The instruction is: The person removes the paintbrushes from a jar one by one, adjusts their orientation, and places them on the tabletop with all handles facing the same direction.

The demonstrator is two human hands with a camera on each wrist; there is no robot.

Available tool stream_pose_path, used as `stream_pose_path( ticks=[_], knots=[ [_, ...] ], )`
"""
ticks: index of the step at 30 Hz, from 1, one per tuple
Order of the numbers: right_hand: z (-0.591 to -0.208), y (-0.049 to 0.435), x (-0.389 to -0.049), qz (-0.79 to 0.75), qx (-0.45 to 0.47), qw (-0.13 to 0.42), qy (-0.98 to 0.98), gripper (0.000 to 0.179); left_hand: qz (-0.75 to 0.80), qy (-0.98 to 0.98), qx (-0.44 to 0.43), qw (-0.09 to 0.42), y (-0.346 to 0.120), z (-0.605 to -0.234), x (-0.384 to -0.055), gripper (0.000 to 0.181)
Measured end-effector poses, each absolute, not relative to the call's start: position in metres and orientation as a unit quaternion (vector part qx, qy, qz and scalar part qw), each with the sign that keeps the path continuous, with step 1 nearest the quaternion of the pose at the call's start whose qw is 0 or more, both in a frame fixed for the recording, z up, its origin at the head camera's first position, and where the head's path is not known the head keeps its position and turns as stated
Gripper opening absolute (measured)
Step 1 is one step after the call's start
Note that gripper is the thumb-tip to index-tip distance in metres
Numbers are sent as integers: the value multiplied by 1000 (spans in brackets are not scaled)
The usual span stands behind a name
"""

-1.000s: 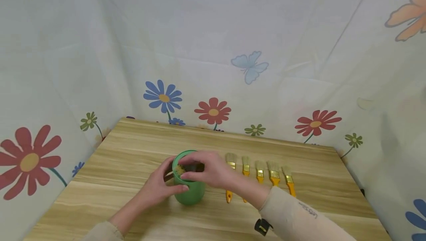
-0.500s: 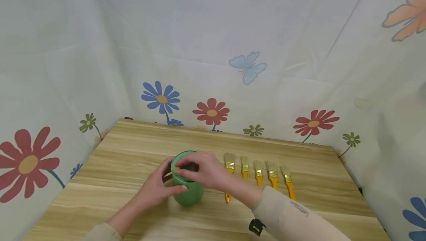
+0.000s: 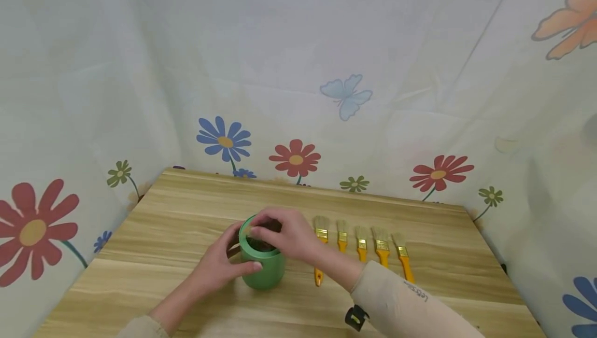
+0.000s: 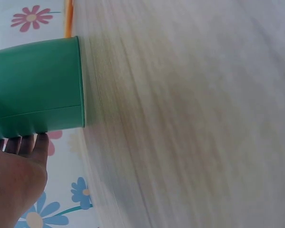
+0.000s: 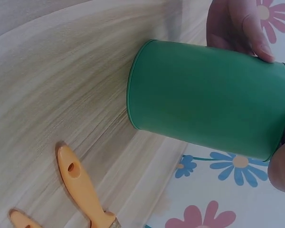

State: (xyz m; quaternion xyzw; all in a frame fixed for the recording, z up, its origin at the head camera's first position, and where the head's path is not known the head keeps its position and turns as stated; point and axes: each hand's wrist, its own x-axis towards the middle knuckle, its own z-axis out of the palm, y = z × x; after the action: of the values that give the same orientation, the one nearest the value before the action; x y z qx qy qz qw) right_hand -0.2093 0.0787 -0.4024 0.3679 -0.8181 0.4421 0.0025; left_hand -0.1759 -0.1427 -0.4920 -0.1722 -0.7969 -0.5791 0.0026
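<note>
A green cylindrical can [image 3: 263,273] stands upright on the wooden table, its top uncovered and its inside dark. My left hand [image 3: 223,260] grips it from the left, thumb across the front near the rim and fingers behind. In the left wrist view, the fingertips of the left hand [image 4: 21,171] touch the can [image 4: 38,88]. My right hand [image 3: 284,234] reaches over the rim, fingers curled, pinching a small tan, bristly thing [image 3: 249,230] whose kind is unclear. The right wrist view shows the can's side [image 5: 204,97], with the pinching fingertips hidden.
Several flat paintbrushes with orange handles lie in a row right of the can, including the nearest brush [image 3: 321,233] and the far right brush [image 3: 403,260]. My right forearm crosses over some handles. A flower-print cloth [image 3: 280,89] hangs behind the table [image 3: 186,213].
My right fingers have shifted slightly at the can's mouth; the tan thing shows less and more of the dark inside is visible. The left hand keeps its grip. The brushes stay put.
</note>
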Motion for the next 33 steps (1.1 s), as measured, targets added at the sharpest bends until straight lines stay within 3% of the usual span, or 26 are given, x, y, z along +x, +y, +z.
stream_pose_path(
  ticks=[15, 33],
  knots=[
    [-388, 100, -221, 591, 264, -11, -762, 17, -580, -799, -160, -1, -140, -493, -175, 89],
    [-333, 126, -221, 670, 255, 59, -695, 18, -582, -797, -162, 7, -140, -493, -173, 90]
  ],
)
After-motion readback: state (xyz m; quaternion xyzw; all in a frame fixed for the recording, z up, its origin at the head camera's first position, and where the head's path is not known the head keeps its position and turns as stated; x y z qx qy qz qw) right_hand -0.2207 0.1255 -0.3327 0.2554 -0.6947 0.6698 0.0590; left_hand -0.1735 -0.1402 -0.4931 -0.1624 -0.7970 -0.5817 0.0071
